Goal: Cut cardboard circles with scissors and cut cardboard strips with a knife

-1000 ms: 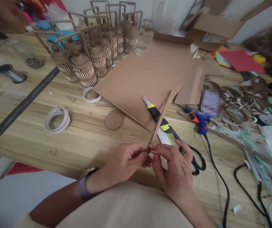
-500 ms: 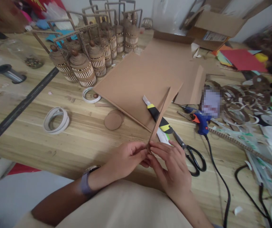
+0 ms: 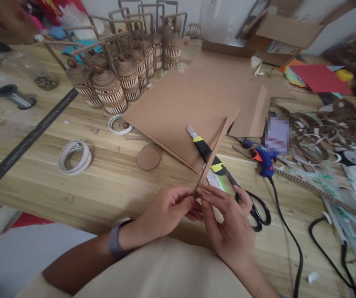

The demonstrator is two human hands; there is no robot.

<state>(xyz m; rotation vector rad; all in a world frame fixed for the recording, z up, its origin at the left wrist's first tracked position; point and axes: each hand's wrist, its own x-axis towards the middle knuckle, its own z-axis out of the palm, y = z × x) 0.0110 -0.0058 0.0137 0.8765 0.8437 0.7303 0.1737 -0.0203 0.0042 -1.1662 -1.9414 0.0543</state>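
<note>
A narrow cardboard strip (image 3: 212,159) slants up and away from my fingers. My left hand (image 3: 168,211) pinches its near end between thumb and fingers. My right hand (image 3: 227,223) closes on the strip just beside the left, thumb and index finger together, the other fingers raised. The very end of the strip is hidden in the fingertips. Beyond it, a yellow and black utility knife (image 3: 207,153) lies with its blade out on a large cardboard sheet (image 3: 178,103). Black-handled scissors (image 3: 260,207) rest partly behind my right hand.
Several lantern-like cardboard models (image 3: 108,91) stand at the back left. Cardboard discs (image 3: 148,158) and white rings (image 3: 72,157) lie on the table. A blue glue gun (image 3: 265,161) with a trailing cord sits at right, near curled brown strips (image 3: 314,136). A cardboard box (image 3: 286,33) is behind.
The strip's far end has swung slightly right and down. My right hand has shifted a little right, its fingers lifting and spreading more, while the left keeps its pinch.
</note>
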